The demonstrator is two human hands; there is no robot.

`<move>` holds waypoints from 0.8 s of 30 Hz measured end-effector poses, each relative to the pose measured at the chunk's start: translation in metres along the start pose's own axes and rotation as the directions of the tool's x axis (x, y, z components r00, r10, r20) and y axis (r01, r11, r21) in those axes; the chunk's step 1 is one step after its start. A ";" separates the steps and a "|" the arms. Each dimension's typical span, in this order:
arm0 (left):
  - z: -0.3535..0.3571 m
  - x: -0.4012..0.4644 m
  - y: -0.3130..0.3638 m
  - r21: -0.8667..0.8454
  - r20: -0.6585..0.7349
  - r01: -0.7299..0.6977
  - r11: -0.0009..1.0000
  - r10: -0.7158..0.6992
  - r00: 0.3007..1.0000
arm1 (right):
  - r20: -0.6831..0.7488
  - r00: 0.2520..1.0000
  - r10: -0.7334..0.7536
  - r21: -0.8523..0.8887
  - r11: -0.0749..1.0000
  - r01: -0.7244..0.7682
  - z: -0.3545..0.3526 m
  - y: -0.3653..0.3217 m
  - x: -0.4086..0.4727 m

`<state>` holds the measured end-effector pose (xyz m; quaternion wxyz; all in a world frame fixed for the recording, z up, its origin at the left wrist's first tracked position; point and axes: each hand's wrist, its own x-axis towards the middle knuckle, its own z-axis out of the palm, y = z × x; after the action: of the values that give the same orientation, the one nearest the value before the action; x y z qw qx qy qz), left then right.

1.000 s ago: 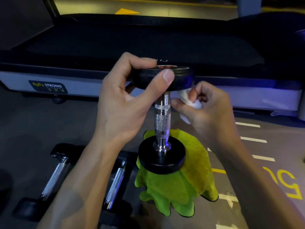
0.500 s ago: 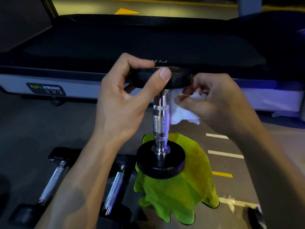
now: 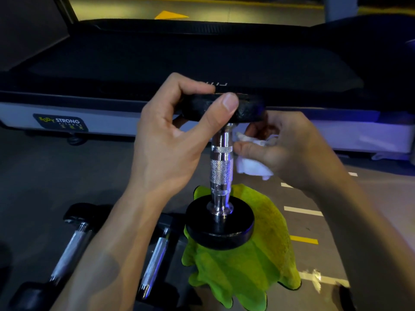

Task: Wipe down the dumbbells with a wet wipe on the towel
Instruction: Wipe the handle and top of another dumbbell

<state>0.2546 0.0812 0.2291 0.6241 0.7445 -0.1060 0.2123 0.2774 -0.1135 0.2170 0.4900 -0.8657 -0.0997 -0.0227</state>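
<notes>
Gripping the upright dumbbell [image 3: 221,171] by its top plate, left hand [image 3: 170,140] — right hand [image 3: 289,151] pinches the wipe [image 3: 252,167] against the handle, over the towel [image 3: 258,261].

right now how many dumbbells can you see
3: one upright dumbbell on the green towel, steadied by the left hand; two lying dumbbells left of it. Others may be hidden.

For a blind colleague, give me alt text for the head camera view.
A left hand holds a dumbbell upright on a green towel while the right hand presses a white wipe to its metal handle.
</notes>
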 end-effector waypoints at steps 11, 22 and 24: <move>0.002 0.000 0.001 -0.014 0.008 0.014 1.000 -0.014 1.000 | -0.123 0.991 -0.052 -0.184 0.983 0.028 0.003 0.008 -0.007; 0.003 0.001 -0.001 -0.013 -0.001 -0.001 1.000 0.001 1.000 | -0.065 0.963 0.263 0.249 0.939 -0.239 0.013 0.024 -0.004; 0.004 0.000 -0.001 -0.017 -0.004 -0.004 1.000 0.004 1.000 | -0.036 0.926 0.377 0.370 0.865 -0.338 0.017 0.027 -0.009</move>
<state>0.2560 0.0776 0.2282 0.6303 0.7384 -0.1081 0.2140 0.2725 -0.1134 0.1842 0.6393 -0.7630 0.0863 0.0405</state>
